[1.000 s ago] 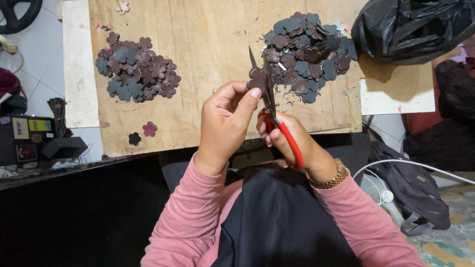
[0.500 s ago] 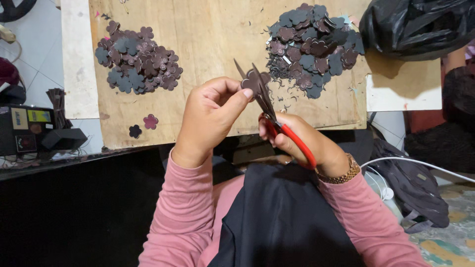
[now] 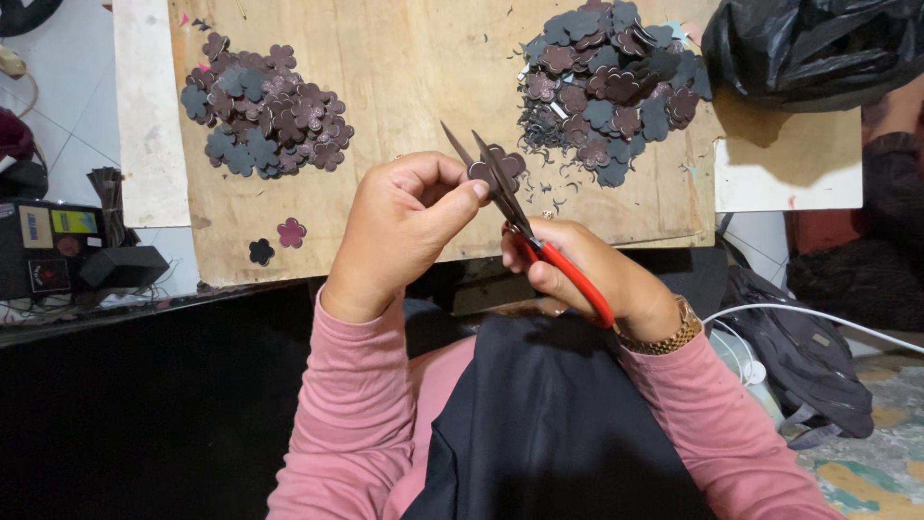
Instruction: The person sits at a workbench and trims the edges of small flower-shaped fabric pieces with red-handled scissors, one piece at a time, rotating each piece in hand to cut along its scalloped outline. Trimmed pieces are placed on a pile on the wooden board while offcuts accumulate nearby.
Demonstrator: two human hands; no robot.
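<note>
Scissors (image 3: 525, 226) in right hand (image 3: 587, 279) trim flower piece (image 3: 496, 169) pinched by left hand (image 3: 404, 231).

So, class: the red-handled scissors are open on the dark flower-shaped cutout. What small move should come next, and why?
Probably close the blades of the red-handled scissors for one short snip. They stand open in the right hand with the dark flower-shaped cutout between them, and the left hand pinches the cutout by its edge, apparently steadying it. Offcuts on the wooden board suggest trimming.
</note>
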